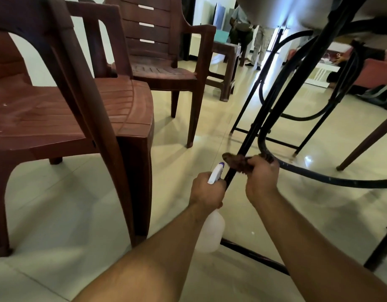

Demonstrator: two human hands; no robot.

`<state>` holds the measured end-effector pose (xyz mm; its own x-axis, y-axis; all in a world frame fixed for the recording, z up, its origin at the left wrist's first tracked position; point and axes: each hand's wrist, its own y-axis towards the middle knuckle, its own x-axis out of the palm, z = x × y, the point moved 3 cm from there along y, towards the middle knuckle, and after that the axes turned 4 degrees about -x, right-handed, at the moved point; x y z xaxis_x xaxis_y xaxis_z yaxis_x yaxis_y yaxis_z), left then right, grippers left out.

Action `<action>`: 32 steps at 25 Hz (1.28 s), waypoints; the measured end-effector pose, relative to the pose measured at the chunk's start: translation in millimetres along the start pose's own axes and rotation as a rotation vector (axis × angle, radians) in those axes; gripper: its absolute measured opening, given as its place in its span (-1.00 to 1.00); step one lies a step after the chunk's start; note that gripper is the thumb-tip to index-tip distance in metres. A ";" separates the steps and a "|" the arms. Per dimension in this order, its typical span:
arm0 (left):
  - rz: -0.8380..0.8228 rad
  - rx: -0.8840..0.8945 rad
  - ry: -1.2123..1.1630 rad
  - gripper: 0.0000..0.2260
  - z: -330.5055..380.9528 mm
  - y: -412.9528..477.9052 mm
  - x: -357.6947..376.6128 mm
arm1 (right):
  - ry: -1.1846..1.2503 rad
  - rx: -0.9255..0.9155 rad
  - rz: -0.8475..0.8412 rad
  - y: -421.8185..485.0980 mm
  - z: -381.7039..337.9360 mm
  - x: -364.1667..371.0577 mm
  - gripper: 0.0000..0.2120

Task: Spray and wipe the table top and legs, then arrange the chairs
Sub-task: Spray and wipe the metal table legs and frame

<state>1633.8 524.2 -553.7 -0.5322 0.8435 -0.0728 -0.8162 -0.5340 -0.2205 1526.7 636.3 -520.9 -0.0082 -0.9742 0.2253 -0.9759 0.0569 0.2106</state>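
Note:
I am low down, looking under the table [275, 12]. Its black metal leg [273, 97] slants down to the floor. My right hand [262, 177] grips a brown cloth [238, 163] that is wrapped against the leg near its lower end. My left hand [206, 189] holds a white spray bottle [212, 232] by the neck, its white and blue nozzle [216, 172] pointing up beside the leg. A black curved brace [331, 178] runs right from the cloth.
Two brown plastic armchairs stand on the left: a near chair [68, 110] and a far chair [166, 51]. A small brown stool [226, 62] stands behind them. Another chair leg [366, 144] angles in at right. People stand in the far doorway [249, 29]. Glossy tiled floor [177, 149] lies between.

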 end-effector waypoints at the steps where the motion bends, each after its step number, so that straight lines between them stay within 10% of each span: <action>1: 0.002 -0.001 0.000 -0.84 -0.4 -0.5 -1.7 | -0.015 0.022 -0.035 2.0 2.0 5.2 -0.47; 5: 0.011 0.021 0.044 -0.88 -5.2 1.6 -9.1 | -0.598 0.037 -0.364 -32.3 21.3 -10.7 -0.58; 9: 0.029 -0.011 0.077 -0.84 -5.5 2.8 -14.3 | -0.495 -0.058 -0.214 -10.6 18.3 -7.1 -0.55; 13: 0.043 -0.020 0.075 -0.86 -6.1 0.9 -20.0 | -0.702 0.058 -0.495 -40.1 42.8 -15.4 -0.57; 17: 0.046 -0.050 0.085 -0.87 -12.9 1.7 -27.4 | -0.660 -0.239 -0.220 -27.3 17.1 -3.4 -0.53; 21: 0.051 -0.036 0.079 -0.86 -14.1 2.6 -30.1 | -0.900 -0.181 -0.427 -55.7 34.2 -17.7 -0.57; 26: 0.035 -0.039 0.041 -0.87 -14.5 7.6 -30.1 | -1.022 -0.837 -0.224 -13.6 -33.8 0.8 -0.52; 32: 0.009 -0.038 0.030 -0.83 -16.5 8.6 -23.8 | -1.736 -1.168 -0.994 -54.3 52.8 18.2 -0.63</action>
<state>1643.2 500.4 -569.9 -0.5321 0.8403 -0.1038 -0.8020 -0.5395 -0.2565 1568.1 603.9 -578.5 -0.5082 0.0636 -0.8589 -0.3028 -0.9468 0.1090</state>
